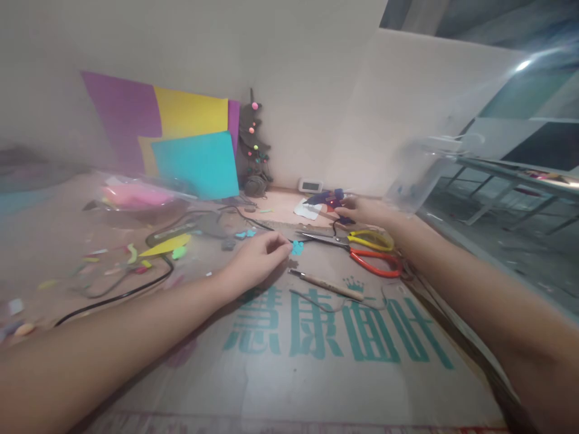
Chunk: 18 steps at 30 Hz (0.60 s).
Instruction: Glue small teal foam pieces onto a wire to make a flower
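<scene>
My left hand [259, 260] is pinched closed over the middle of the table, its fingertips beside a small blue flower-shaped piece [297, 248]. Anything between those fingertips is too small to make out. Farther back, my right hand [362, 212] is at a dark blue glue gun [328, 198], its fingers at the gun's rear; blur hides how they touch it. Under the gun's nozzle lies a white paper piece [307, 209]. Scissors with yellow and red handles [375, 263] lie below my right hand. A wooden-handled tool [332, 286] rests in front of them.
Coloured sheets [196, 166] lean on the wall beside a small decorated tree [256, 144]. A white digital device [310, 185] stands at the back. Scraps [165, 246], a black cable [122, 295] and a plastic bag with pink contents [136, 196] lie at left.
</scene>
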Each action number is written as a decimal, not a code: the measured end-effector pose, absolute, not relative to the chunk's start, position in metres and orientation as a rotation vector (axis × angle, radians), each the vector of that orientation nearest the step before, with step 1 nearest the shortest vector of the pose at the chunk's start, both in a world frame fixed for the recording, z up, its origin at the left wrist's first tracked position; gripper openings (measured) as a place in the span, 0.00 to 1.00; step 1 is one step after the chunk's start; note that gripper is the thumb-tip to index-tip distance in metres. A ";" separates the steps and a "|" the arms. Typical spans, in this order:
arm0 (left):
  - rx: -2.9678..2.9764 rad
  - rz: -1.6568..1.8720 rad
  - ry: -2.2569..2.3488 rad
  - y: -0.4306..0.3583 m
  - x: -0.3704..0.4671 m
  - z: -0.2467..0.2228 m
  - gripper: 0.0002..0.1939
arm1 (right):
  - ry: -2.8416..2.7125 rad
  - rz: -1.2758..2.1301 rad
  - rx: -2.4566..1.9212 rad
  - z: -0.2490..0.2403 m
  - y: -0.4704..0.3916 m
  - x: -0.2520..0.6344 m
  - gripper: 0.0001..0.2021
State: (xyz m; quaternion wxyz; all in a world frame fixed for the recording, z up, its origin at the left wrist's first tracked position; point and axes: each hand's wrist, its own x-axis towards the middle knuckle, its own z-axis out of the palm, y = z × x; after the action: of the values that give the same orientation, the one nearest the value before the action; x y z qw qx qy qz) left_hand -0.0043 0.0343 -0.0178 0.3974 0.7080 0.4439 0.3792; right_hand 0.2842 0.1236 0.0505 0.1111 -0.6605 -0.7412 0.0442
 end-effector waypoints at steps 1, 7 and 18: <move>1.797 0.962 1.128 0.034 -0.004 -0.017 0.14 | -2.201 0.107 -1.935 0.050 0.121 0.285 0.20; 1.812 0.946 1.137 0.034 -0.005 -0.014 0.14 | -2.233 -0.038 -1.970 0.047 0.112 0.293 0.20; 1.717 0.910 1.137 0.031 -0.005 -0.010 0.13 | -2.627 0.240 -1.581 0.064 -0.006 0.249 0.12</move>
State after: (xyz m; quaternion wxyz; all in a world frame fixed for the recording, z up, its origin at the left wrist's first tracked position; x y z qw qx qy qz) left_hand -0.0053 0.0311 -0.0101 0.4307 0.6884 0.4557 0.3648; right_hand 0.2494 -0.0056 0.0643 0.0328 -0.5138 -0.8537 0.0780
